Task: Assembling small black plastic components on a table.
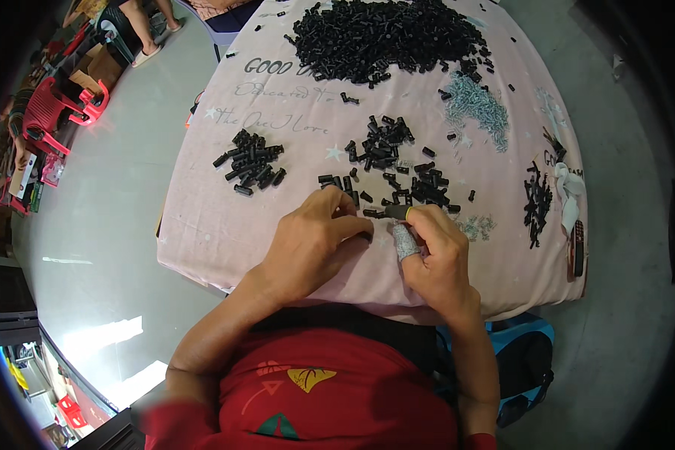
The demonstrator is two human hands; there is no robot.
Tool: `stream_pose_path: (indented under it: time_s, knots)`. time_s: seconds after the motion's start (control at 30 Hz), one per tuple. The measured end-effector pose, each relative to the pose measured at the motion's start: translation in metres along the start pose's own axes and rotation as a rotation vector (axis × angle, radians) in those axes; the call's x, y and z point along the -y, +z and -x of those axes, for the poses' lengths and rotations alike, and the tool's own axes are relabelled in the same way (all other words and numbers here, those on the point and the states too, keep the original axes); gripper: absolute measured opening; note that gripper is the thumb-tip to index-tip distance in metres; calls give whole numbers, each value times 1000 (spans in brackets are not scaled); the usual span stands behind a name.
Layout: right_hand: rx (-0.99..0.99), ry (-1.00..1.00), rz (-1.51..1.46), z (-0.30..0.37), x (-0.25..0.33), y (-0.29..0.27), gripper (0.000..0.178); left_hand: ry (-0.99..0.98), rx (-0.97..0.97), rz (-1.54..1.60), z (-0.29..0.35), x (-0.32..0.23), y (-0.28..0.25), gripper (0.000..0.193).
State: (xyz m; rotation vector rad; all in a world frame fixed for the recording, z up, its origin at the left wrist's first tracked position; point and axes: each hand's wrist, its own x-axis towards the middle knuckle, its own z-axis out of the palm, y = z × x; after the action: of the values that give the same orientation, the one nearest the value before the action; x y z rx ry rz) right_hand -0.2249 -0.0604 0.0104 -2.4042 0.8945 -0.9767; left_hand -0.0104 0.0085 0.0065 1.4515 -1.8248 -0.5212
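Observation:
My right hand (pixel 437 251), its thumb wrapped in grey tape, pinches a short dark tool with a yellow band (pixel 397 213). The tool's left end meets a small black plastic piece (pixel 373 214). Left of it, my left hand (pixel 311 236) is closed, with index finger and thumb curled toward each other; what they hold, if anything, is hidden. Several black cylindrical pieces (pixel 337 182) lie just beyond its fingers. Past my right hand are more loose black pieces (pixel 430 184) and a scatter of small clear or silvery bits (pixel 476 226).
A large mound of black parts (pixel 386 37) covers the far side of the pink cloth-covered table (pixel 210 217). Smaller black piles (pixel 251 160) and silvery screw-like pieces (pixel 478 109) lie nearer. Thin black strips (pixel 536 202) and white cloth (pixel 568 193) are at right. Red chairs (pixel 49 112) stand left.

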Motion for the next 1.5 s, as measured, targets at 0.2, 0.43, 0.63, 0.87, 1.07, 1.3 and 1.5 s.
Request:
stream_pose_path:
  time_s: [0.2,0.43,0.63,0.87,1.07,1.3,1.5]
  knots:
    - [-67,11,-88,7,4,2,29,-86,-87,331,-1,3,1,19]
    - [-105,15,-288,9,23,-11,27,-324,-15,1001,5,1,2,19]
    - [-96,90,-419,11,28,-7,28,-548,104,1261,8,-6,1,27]
    - [-56,76,-390,7,37,-11,29,-587,90,1427,7,-6,5,31]
    - [-35,76,-334,8,48,-17,29,-576,80,1523,11,-6,7,22]
    - [41,45,-243,1,56,-16,35,-610,78,1611,19,-7,7,22]
    - [94,48,-168,-3,57,-18,43,-600,68,1613,23,-8,13,23]
